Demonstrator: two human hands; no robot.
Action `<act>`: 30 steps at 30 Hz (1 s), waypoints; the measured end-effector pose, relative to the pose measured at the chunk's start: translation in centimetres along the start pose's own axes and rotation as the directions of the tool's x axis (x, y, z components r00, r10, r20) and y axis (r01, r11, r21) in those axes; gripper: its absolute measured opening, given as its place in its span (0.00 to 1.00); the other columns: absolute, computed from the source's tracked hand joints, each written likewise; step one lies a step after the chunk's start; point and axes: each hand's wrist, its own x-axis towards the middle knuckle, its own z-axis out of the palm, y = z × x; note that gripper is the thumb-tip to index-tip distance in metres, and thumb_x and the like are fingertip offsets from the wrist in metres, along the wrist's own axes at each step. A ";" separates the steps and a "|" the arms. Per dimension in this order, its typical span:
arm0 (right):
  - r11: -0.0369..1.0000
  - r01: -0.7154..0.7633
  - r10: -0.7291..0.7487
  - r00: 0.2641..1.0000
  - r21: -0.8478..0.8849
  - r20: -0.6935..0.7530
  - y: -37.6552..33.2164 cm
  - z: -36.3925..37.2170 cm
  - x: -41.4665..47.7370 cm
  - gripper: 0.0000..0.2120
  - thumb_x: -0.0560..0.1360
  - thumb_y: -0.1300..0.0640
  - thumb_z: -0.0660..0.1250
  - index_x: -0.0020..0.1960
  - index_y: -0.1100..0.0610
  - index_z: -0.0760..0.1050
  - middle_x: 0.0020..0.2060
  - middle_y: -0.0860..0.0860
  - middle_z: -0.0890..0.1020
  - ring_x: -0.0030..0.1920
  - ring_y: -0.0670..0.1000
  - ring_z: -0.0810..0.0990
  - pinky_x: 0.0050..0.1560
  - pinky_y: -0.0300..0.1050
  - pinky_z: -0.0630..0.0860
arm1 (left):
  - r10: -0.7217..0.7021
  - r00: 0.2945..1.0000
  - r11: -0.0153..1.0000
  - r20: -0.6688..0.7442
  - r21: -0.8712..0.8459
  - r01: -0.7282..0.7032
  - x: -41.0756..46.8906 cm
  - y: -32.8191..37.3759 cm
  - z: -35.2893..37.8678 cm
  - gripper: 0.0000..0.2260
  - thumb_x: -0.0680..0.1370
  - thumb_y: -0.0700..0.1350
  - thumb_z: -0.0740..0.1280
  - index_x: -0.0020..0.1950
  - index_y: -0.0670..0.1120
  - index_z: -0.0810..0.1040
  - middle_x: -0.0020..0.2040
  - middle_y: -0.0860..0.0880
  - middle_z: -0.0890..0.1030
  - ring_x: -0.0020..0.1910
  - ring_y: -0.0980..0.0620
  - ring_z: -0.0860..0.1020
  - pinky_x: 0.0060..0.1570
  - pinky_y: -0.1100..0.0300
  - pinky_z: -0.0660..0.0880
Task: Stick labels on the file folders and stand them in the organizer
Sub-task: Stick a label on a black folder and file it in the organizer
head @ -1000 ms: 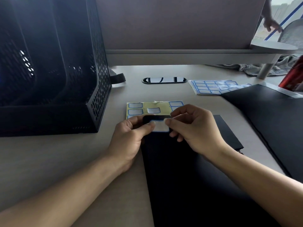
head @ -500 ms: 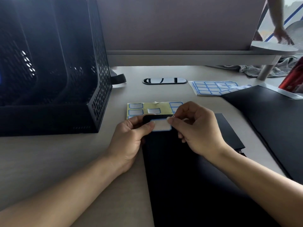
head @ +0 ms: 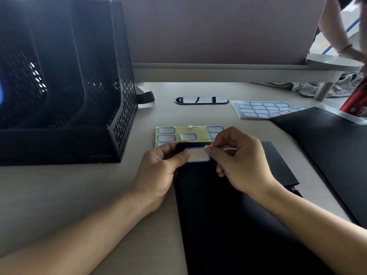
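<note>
- Lying on the desk point(head: 79, 195), the folder point(head: 228, 215) overlaps the label sheet point(head: 178, 132); bare desk separates it from the organizer point(head: 123, 108).
- The left hand point(head: 158, 171) grips the folder corner, thumb on the label point(head: 197, 155); the right hand point(head: 242, 161) pinches the label's right edge.

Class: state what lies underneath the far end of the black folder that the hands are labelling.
A yellow label sheet pokes out from under the folder, with some blue-edged labels left on it. Its near part is hidden beneath the folder.
</note>
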 end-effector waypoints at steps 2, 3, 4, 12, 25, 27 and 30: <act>1.000 -0.017 0.017 1.000 -0.001 0.005 0.0 0.1 0.0 0.08 0.74 0.63 0.73 0.41 0.57 0.74 0.24 0.47 0.78 0.20 0.44 0.74 0.24 0.39 0.75 | 0.002 1.000 1.000 -0.004 0.010 -0.002 0.0 0.0 0.0 0.08 0.76 0.32 0.67 0.51 0.41 0.83 0.51 0.38 0.84 0.51 0.44 0.82 0.59 0.51 0.77; 1.000 -0.025 0.025 1.000 -0.002 0.006 0.1 0.1 0.1 0.08 0.74 0.63 0.73 0.41 0.57 0.74 0.25 0.49 0.79 0.20 0.45 0.74 0.24 0.39 0.75 | 0.003 1.000 1.000 -0.005 0.019 -0.003 0.0 -0.1 0.0 0.08 0.76 0.32 0.66 0.51 0.40 0.83 0.52 0.37 0.84 0.51 0.43 0.82 0.60 0.49 0.76; 0.999 -0.032 0.032 0.999 -0.003 0.007 0.1 0.1 0.1 0.08 0.74 0.63 0.73 0.40 0.57 0.74 0.26 0.51 0.79 0.20 0.45 0.74 0.24 0.40 0.75 | 0.003 1.000 1.000 -0.005 0.028 -0.003 0.1 -0.1 0.0 0.08 0.76 0.32 0.66 0.52 0.40 0.83 0.53 0.37 0.84 0.52 0.43 0.82 0.62 0.48 0.76; 0.998 -0.066 0.066 0.998 0.001 0.008 0.6 0.3 0.3 0.09 0.75 0.62 0.73 0.41 0.55 0.74 0.28 0.52 0.79 0.21 0.47 0.75 0.25 0.41 0.75 | 0.019 1.000 0.998 0.006 0.059 -0.019 0.0 -0.3 0.4 0.07 0.74 0.38 0.68 0.51 0.41 0.82 0.51 0.37 0.83 0.52 0.42 0.81 0.64 0.41 0.72; 0.998 -0.065 0.065 0.997 -0.022 0.036 0.3 0.4 0.0 0.08 0.74 0.61 0.73 0.40 0.53 0.75 0.31 0.55 0.82 0.23 0.48 0.78 0.27 0.40 0.75 | -0.089 0.991 0.996 -0.097 -0.011 0.088 0.0 0.0 1.2 0.07 0.66 0.41 0.75 0.43 0.43 0.85 0.43 0.40 0.85 0.44 0.44 0.82 0.57 0.44 0.77; 0.997 -0.056 0.058 0.997 -0.044 0.045 0.4 0.4 -0.1 0.09 0.74 0.60 0.73 0.39 0.53 0.75 0.31 0.56 0.82 0.24 0.49 0.79 0.27 0.40 0.76 | -0.081 0.990 0.997 -0.118 0.003 0.082 0.0 -0.1 1.1 0.03 0.69 0.39 0.74 0.42 0.44 0.85 0.44 0.40 0.84 0.45 0.43 0.82 0.59 0.42 0.76; 0.996 -0.046 0.050 0.998 -0.071 0.048 0.2 0.3 -0.2 0.08 0.74 0.59 0.73 0.39 0.52 0.75 0.31 0.54 0.82 0.24 0.47 0.80 0.27 0.39 0.76 | -0.062 0.990 0.997 -0.124 0.027 0.066 0.1 -0.3 0.9 0.05 0.72 0.37 0.73 0.41 0.45 0.86 0.45 0.40 0.85 0.46 0.43 0.82 0.61 0.40 0.75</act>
